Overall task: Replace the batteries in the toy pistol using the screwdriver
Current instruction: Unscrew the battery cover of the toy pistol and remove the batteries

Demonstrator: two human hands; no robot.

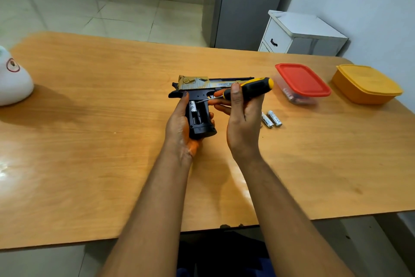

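A black and gold toy pistol (197, 88) is held above the middle of the wooden table (112, 119), barrel pointing right. My left hand (178, 126) grips its black handle from the left. The battery compartment in the handle is uncovered, with a silver battery (193, 107) showing inside. My right hand (241, 119) grips a black and yellow screwdriver (251, 89), whose thin metal tip points left into the top of the compartment. Two loose silver batteries (271, 119) lie on the table just right of my right hand.
A clear box with a red lid (302, 80) stands to the right of the pistol, and an orange lidded box (366, 83) beyond it near the table's right edge. A white rounded object (13, 79) sits at the left edge. A white cabinet (301, 34) stands behind the table.
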